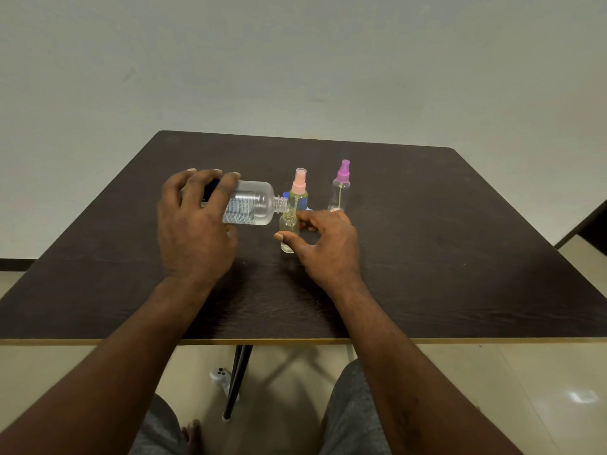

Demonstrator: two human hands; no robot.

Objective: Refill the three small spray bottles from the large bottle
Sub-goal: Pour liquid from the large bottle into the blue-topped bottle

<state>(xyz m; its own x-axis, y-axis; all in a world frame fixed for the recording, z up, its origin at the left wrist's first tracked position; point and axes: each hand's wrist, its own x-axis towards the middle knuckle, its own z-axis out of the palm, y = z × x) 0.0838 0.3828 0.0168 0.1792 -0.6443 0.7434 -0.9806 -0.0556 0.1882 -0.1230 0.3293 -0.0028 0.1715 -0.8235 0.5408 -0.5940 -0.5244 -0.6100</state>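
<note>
My left hand grips the large clear bottle, tipped on its side with its uncapped neck over the mouth of a small open spray bottle. My right hand holds that small bottle upright on the table between thumb and fingers. Behind it stands a small bottle with a pink spray top, holding yellowish liquid. Further right stands a clear small bottle with a purple spray top. A blue cap lies partly hidden behind the pink-topped bottle.
The dark wooden table has its front edge close to my lap. A white wall rises behind it. Under the table are a black leg and a white power strip on the tiled floor.
</note>
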